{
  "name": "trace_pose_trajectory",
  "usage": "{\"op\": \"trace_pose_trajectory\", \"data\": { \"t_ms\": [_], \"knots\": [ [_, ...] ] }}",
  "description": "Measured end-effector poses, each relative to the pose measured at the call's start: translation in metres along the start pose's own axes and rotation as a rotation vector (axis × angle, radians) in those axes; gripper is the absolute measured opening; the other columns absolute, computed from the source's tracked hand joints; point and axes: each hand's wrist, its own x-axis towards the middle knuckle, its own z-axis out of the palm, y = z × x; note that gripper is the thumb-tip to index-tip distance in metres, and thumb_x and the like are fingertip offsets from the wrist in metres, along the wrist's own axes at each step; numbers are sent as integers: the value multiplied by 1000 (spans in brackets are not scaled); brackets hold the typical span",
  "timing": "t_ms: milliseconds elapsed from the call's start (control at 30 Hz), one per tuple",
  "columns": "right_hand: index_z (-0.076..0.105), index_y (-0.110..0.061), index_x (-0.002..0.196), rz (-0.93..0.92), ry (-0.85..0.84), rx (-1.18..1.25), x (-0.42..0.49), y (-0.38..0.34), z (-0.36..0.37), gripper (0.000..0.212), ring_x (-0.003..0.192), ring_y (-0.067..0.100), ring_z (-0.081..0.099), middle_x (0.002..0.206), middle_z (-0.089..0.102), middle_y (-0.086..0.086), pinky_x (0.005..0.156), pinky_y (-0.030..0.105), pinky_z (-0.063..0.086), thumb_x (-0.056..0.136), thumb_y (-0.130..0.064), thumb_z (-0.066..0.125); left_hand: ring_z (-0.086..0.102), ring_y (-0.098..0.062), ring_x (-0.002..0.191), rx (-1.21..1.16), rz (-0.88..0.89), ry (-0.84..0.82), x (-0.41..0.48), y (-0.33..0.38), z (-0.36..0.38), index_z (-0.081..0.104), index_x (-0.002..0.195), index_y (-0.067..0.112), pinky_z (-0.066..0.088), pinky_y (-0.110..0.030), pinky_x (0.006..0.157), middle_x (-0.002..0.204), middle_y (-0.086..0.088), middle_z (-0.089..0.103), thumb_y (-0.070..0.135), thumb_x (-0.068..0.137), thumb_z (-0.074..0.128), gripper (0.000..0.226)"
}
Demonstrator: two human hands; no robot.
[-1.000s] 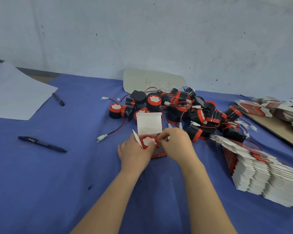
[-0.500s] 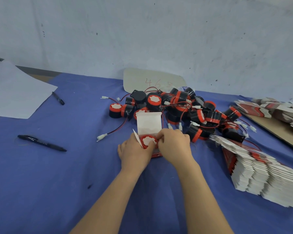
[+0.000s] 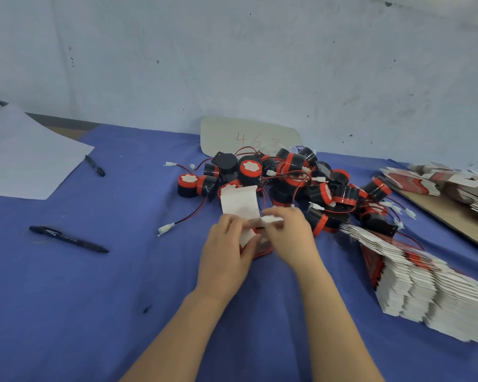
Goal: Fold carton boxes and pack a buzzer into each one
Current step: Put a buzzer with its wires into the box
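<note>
Carton box, buzzer presumably inside: our left hand and right hand pinched its side flaps; these wanted tucking flat before the upright lid closed.

Change over the last second. My left hand and right hand have closed in over the mouth of the carton box. The buzzer's white face and red rim, exposed in the box opening a second ago, are now covered. The left side flap, which stood out to the left of the opening, now lies folded inward under my left fingers. A right side flap, not seen before, is bent across the opening in my right grip. The top flap has tilted slightly and its upper edge curls forward. Both hands have shifted towards each other; the flaps appear motion-blurred.
</note>
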Motion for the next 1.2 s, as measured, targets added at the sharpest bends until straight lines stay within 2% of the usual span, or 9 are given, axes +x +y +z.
{"op": "trace_pose_trajectory", "data": {
  "t_ms": [133, 267, 433, 500, 600, 800, 967, 1067, 1200],
  "knots": [
    [52, -13, 131, 205, 216, 238, 3, 15, -8, 38, 121, 21, 50, 133, 53, 6, 102, 34, 41, 94, -7, 47, 53, -9, 91, -75, -62, -37, 2, -5, 3, 66, 102, 18, 38, -13, 71, 107, 11, 51, 27, 99, 46, 22],
    [64, -20, 106, 184, 169, 413, -3, 17, -3, 21, 109, 17, 59, 114, 66, 0, 98, 38, 47, 98, -17, 45, 51, 0, 82, -176, -178, 38, 4, -3, 5, 55, 100, 20, 37, 0, 67, 116, 3, 40, 9, 92, 56, 13],
    [67, -27, 86, 36, 25, 304, -11, 18, 2, 21, 82, -9, 59, 83, 68, -17, 66, 2, 41, 97, -21, 49, 55, -8, 69, -331, -326, 88, 6, -1, 3, 28, 141, 16, 41, -4, 61, 130, 7, 30, 5, 88, 62, 64],
    [66, -25, 92, 16, 24, 271, -10, 20, 5, 17, 80, -10, 58, 85, 66, -17, 63, 0, 40, 97, -22, 51, 55, -7, 72, -390, -326, 27, 9, -3, 0, 22, 145, 27, 43, -7, 61, 123, 16, 44, 6, 90, 60, 70],
    [60, -12, 102, 26, 32, 296, -10, 21, 11, 9, 73, 5, 53, 85, 61, -1, 59, 6, 39, 95, -12, 54, 52, -6, 71, -287, -193, -36, 11, -7, -3, 53, 116, 25, 40, -6, 61, 105, 5, 59, 5, 92, 55, 32],
    [41, -29, 124, -9, -105, 318, -13, 23, 5, 46, 88, 5, 51, 111, 52, -3, 69, 5, 41, 90, -1, 54, 53, -8, 95, -229, -74, -41, 8, -12, -6, 60, 98, 18, 39, -4, 76, 106, 6, 60, -6, 91, 45, 29],
    [49, -51, 122, 44, -510, 374, -15, 35, -16, 45, 112, 0, 53, 132, 51, -12, 99, 20, 42, 87, -25, 63, 51, -10, 108, -154, -38, -141, 4, -15, -6, 61, 113, 20, 44, -23, 92, 114, 12, 56, 26, 93, 56, 21],
    [52, -50, 122, 42, -488, 412, -15, 39, -17, 43, 122, 8, 51, 135, 52, -11, 108, 31, 39, 87, -30, 67, 49, -1, 107, -117, 1, -252, 3, -18, -8, 54, 125, 24, 38, -7, 87, 122, 15, 47, 39, 89, 62, 39],
    [58, -41, 122, 1, -367, 428, -15, 40, -13, 35, 108, 16, 60, 116, 65, 0, 95, 30, 50, 90, -27, 65, 47, -6, 120, -133, -22, -252, 6, -20, -12, 54, 133, 20, 38, -17, 100, 135, 9, 48, 36, 94, 56, 43]
  ]
}}
